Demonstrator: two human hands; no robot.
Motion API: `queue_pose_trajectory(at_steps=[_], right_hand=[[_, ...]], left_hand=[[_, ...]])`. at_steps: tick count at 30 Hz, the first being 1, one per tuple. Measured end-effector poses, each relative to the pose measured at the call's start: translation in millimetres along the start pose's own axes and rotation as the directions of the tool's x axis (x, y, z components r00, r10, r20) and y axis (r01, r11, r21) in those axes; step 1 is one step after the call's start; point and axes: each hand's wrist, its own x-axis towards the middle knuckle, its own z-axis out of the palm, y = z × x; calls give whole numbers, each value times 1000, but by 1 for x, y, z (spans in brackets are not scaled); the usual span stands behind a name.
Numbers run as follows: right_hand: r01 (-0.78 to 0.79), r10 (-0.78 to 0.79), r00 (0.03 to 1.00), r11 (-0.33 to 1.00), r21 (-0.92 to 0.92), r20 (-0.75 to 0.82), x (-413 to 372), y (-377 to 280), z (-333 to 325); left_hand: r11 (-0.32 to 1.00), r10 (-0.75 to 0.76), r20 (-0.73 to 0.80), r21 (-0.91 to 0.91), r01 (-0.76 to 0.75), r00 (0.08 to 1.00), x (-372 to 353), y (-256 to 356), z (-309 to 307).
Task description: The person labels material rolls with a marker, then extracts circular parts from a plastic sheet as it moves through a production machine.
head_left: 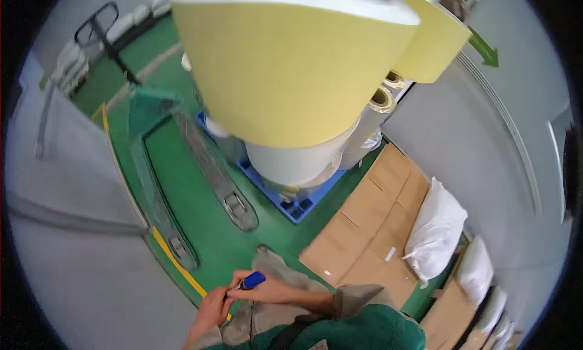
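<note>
Green floor (212, 241) (pallet jack (209, 168), blue pallet (296, 211), flattened cardboard (370, 216)).

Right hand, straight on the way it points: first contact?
Likely the left hand, just ahead of the fingers of the right hand. Depth is unclear; they may already touch.

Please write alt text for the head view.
A bare right hand holds a blue-ended marker near the bare left hand, over a green floor. Ahead, yellow-and-white rolls stand on a blue plastic pallet, between a green metal pallet jack and flat brown cardboard.
</note>
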Motion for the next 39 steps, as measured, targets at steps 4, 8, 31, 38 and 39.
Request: queue_pose_trajectory(at_steps=[4, 8, 31, 38, 39], right_hand=[[1, 1, 1000, 996, -84, 20, 2, -13, 2], [8, -60, 955, 984, -178, -290, -41, 33, 8], [396, 286, 153, 859, 324, -946, -330, 192, -42], [704, 501, -588, 703, -98, -636, -399, 187, -187], [684, 457, -610, 716, -139, -647, -401, 189, -211]], left_hand=[[978, -199, 13, -68, 199, 980, 1, -28, -1], [992, 83, 259, -117, -54, 962, 18, -42, 24], [702, 305, 950, -176, -690, 68, 89, 150, 320], [782, 188, 781, 248, -572, 595, 246, 216, 335], [857, 192, 673, 240, -457, 714, 284, 225, 342]])
